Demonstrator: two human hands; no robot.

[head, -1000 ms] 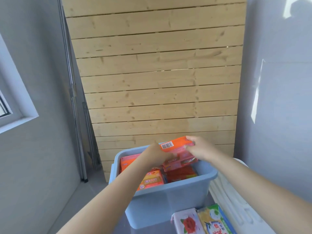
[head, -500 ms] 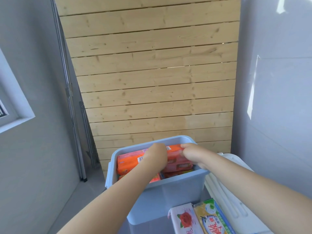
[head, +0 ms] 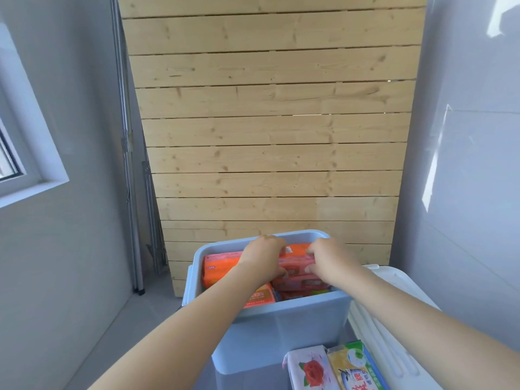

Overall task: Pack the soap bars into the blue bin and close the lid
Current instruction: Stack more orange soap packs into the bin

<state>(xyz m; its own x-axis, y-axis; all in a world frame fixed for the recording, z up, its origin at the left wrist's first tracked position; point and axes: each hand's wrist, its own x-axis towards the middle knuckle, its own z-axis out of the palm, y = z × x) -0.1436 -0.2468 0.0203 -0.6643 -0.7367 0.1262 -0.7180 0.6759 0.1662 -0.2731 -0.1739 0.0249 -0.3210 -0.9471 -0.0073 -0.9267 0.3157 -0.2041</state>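
Note:
The blue bin [head: 284,330] stands open in front of me with several orange and pink soap packs inside. Both hands reach into its far half. My left hand [head: 263,256] and my right hand [head: 329,260] grip the two ends of an orange-pink soap pack [head: 297,264] that lies low among the others by the back wall. Another orange pack [head: 218,267] lies at the bin's left side. Two more soap bars sit outside the bin at the bottom: a white one with a red rose [head: 309,370] and a yellow-green one [head: 356,367].
The white lid [head: 394,327] lies flat to the right of the bin, under my right forearm. A wooden slat panel [head: 270,136] leans behind the bin. Grey walls stand close on both sides, with a window [head: 17,153] at the left.
Both hands have lowered the orange-pink soap pack from above the rim down into the back of the bin. The camera has tilted slightly.

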